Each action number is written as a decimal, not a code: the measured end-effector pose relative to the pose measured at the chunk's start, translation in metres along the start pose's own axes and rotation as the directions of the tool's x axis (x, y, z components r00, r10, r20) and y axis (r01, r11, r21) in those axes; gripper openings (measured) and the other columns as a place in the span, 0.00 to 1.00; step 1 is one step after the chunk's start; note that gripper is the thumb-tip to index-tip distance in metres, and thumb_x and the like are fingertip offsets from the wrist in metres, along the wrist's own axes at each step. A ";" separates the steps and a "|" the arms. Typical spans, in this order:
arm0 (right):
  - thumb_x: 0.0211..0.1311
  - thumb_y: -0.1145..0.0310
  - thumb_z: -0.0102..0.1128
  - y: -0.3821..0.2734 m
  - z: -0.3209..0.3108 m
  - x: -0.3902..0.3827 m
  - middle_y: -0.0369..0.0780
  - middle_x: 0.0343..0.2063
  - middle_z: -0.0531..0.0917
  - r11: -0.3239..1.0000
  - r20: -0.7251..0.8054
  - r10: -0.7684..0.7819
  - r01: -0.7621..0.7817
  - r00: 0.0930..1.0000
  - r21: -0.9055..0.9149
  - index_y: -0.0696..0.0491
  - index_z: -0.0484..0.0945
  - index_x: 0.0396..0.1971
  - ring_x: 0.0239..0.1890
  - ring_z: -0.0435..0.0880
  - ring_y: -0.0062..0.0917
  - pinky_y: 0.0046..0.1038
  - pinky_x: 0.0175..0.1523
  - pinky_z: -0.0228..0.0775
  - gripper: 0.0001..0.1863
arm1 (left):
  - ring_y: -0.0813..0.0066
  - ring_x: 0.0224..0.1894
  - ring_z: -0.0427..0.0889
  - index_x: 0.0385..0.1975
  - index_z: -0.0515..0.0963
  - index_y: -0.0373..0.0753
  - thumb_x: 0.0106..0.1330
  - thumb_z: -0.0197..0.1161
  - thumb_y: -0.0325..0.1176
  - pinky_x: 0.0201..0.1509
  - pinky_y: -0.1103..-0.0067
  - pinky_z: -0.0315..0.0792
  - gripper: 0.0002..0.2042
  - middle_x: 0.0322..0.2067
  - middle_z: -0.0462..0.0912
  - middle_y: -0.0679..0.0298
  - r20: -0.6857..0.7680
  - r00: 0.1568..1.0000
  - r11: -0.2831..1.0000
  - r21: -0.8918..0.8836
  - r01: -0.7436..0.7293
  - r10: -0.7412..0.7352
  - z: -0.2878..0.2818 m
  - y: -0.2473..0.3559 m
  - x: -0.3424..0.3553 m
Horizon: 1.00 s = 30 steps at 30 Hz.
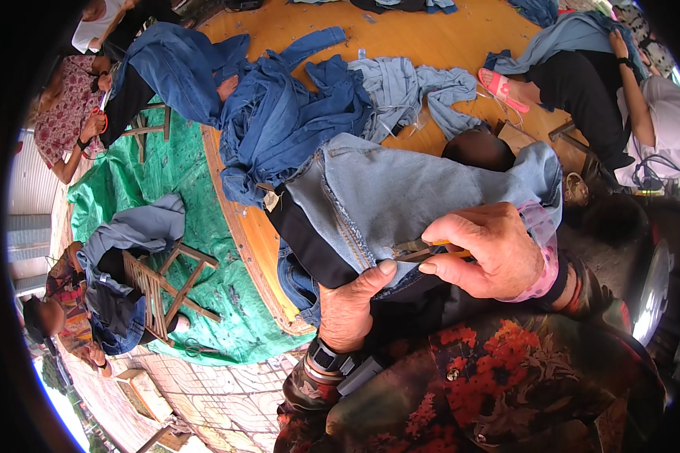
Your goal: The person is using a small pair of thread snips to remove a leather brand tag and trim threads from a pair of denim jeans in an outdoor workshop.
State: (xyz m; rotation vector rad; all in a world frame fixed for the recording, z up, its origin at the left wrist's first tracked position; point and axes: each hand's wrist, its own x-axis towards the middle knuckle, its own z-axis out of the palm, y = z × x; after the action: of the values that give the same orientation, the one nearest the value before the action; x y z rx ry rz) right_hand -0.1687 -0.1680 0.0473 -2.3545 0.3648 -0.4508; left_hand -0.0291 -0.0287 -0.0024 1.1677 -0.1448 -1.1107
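Note:
Across my lap lies a light blue denim garment [415,181] with a stitched seam running toward my hands. My left hand [347,313] is closed at its lower edge, the cloth pinched between thumb and fingers. My right hand [499,253] is closed around small thread snips [449,251] with yellow handles. The dark blades of the snips point left and lie against the denim beside the seam, close to my left thumb. The fingers of my left hand are partly hidden under the cloth.
Dark blue denim [279,113] and pale denim [408,87] are heaped on the orange board [257,257] ahead. A green sheet [204,287] lies at left, with a wooden chair [166,283] and scissors [196,349]. Several people sit around with denim; one wears a pink sandal [502,89].

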 end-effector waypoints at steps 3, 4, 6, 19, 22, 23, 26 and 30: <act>0.46 0.69 0.65 0.001 0.001 0.001 0.39 0.18 0.77 1.000 0.008 -0.002 0.002 1.000 0.004 0.56 0.73 0.28 0.19 0.77 0.32 0.27 0.23 0.65 0.12 | 0.70 0.49 0.69 0.54 0.63 0.36 0.43 0.72 0.25 0.56 0.75 0.62 0.35 0.48 0.70 0.63 0.002 1.000 1.000 -0.002 -0.015 0.015 0.002 0.001 0.000; 0.46 0.69 0.65 0.001 0.002 0.001 0.39 0.18 0.77 1.000 0.008 -0.001 0.001 1.000 0.004 0.56 0.73 0.28 0.19 0.77 0.32 0.27 0.23 0.65 0.12 | 0.70 0.49 0.69 0.54 0.63 0.36 0.43 0.72 0.25 0.56 0.75 0.62 0.35 0.48 0.70 0.63 0.003 0.999 0.999 0.009 -0.033 0.033 0.002 0.002 0.000; 0.47 0.68 0.65 0.002 0.001 0.002 0.38 0.17 0.77 1.000 0.020 0.004 -0.004 1.000 0.004 0.55 0.73 0.28 0.18 0.77 0.31 0.27 0.23 0.65 0.12 | 0.70 0.49 0.69 0.54 0.63 0.36 0.43 0.72 0.25 0.56 0.75 0.62 0.35 0.48 0.70 0.63 0.006 0.999 0.999 0.005 -0.032 0.032 0.003 0.002 0.000; 0.47 0.68 0.65 0.009 0.006 0.001 0.36 0.15 0.75 0.998 -0.038 -0.040 0.042 0.998 0.040 0.54 0.73 0.27 0.15 0.74 0.28 0.26 0.20 0.62 0.10 | 0.70 0.49 0.69 0.55 0.63 0.36 0.43 0.72 0.24 0.56 0.75 0.62 0.35 0.48 0.71 0.63 -0.001 1.000 1.000 0.003 -0.022 0.022 0.002 -0.001 0.001; 0.46 0.68 0.65 0.009 0.007 0.001 0.36 0.15 0.75 0.998 -0.037 -0.031 0.033 0.999 0.049 0.54 0.73 0.26 0.15 0.74 0.28 0.27 0.20 0.61 0.10 | 0.70 0.49 0.69 0.55 0.63 0.36 0.43 0.71 0.24 0.56 0.75 0.62 0.35 0.48 0.71 0.63 -0.005 1.000 1.000 -0.001 -0.017 0.017 0.000 -0.002 0.001; 0.46 0.69 0.65 0.008 0.007 0.001 0.37 0.15 0.75 0.998 -0.038 -0.028 0.030 0.999 0.053 0.54 0.73 0.26 0.15 0.74 0.29 0.27 0.20 0.61 0.10 | 0.70 0.49 0.69 0.55 0.63 0.36 0.43 0.71 0.24 0.56 0.75 0.62 0.35 0.48 0.71 0.63 -0.005 1.000 1.000 -0.001 -0.017 0.017 0.001 -0.002 0.000; 0.48 0.70 0.65 0.010 0.008 -0.002 0.36 0.15 0.75 0.997 -0.044 -0.016 0.019 0.999 0.073 0.55 0.73 0.27 0.15 0.74 0.27 0.25 0.21 0.61 0.09 | 0.70 0.49 0.69 0.55 0.63 0.36 0.42 0.71 0.23 0.56 0.75 0.62 0.36 0.48 0.71 0.63 0.003 1.000 1.000 -0.007 -0.013 0.013 0.003 0.000 0.000; 0.53 0.74 0.62 0.011 0.011 -0.007 0.35 0.19 0.77 0.943 -0.186 0.134 -0.068 0.973 0.327 0.57 0.72 0.30 0.18 0.74 0.17 0.18 0.24 0.62 0.08 | 0.70 0.49 0.69 0.55 0.63 0.37 0.41 0.72 0.23 0.56 0.75 0.62 0.37 0.48 0.71 0.64 -0.007 1.000 1.000 -0.008 -0.023 0.023 0.005 0.000 0.000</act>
State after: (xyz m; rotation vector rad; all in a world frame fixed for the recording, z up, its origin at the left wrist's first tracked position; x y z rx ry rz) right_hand -0.1719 -0.1666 0.0311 -1.9703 0.4700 -0.6553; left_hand -0.0316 -0.0321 -0.0003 1.1602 -0.1479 -1.0858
